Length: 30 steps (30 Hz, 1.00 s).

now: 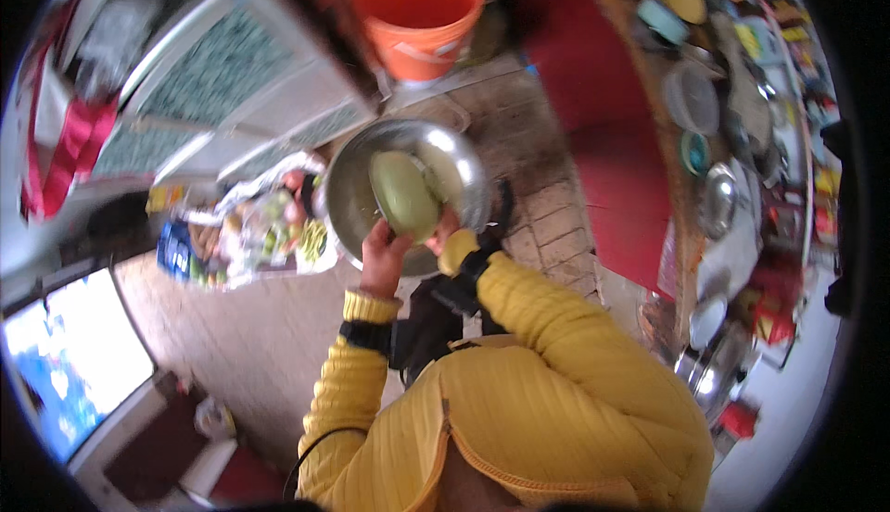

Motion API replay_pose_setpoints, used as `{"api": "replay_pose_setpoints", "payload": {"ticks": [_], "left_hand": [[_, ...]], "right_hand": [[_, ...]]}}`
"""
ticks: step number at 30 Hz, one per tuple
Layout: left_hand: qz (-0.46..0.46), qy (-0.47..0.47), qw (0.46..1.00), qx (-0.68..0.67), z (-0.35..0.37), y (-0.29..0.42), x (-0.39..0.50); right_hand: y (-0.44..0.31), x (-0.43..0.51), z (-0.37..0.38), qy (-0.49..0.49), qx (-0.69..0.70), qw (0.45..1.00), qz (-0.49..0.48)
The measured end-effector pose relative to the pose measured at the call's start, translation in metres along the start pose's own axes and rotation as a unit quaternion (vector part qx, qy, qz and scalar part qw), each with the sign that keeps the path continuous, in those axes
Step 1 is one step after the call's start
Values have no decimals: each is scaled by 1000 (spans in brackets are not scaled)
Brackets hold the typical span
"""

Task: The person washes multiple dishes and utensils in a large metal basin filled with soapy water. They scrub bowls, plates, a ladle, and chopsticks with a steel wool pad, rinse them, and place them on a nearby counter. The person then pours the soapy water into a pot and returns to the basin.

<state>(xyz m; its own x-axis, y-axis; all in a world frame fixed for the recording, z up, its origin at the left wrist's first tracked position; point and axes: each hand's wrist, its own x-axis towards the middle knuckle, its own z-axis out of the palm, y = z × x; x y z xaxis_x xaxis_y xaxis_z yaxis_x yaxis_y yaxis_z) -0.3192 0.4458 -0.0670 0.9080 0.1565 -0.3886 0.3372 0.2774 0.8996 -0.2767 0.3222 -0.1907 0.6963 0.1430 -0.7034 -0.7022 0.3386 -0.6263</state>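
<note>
Both of my hands are at a pale green oval thing (405, 196), which looks like a bowl or basin tilted over a large metal basin (342, 185). My left hand (384, 251) grips its near left edge, with the thumb against its surface. On its near right edge is my right hand (445, 228), partly hidden behind the thing and the yellow sleeve. Blur leaves the contents of the green thing uncertain. Some pale matter shows inside the metal basin to the right of it.
An orange bucket (421, 18) stands beyond the basin. Bagged vegetables (278, 230) lie on the floor at left, near a glazed door (208, 67). Along the right runs a crowded counter with bowls and lids, a red cloth (612, 164) hanging at its front.
</note>
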Motion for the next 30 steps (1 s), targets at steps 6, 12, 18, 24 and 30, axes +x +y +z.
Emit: {"api": "replay_pose_setpoints", "payload": {"ticks": [6,12,18,24,30], "left_hand": [[142,-26,851,504,40,-1,11],[74,-196,671,711,33,6,22],[134,-290,769,554,-11,45,23],[-113,-167,969,-144,-51,56,-10],[-88,-46,988,-118,-53,44,-31]], "right_hand": [[-26,-30,20,55,201,977,43],[-54,-41,15,139,-71,987,47],[-76,-21,-9,-26,14,989,148],[-95,-34,-1,-135,-94,957,241],[-126,-84,24,-194,-223,946,130]]}}
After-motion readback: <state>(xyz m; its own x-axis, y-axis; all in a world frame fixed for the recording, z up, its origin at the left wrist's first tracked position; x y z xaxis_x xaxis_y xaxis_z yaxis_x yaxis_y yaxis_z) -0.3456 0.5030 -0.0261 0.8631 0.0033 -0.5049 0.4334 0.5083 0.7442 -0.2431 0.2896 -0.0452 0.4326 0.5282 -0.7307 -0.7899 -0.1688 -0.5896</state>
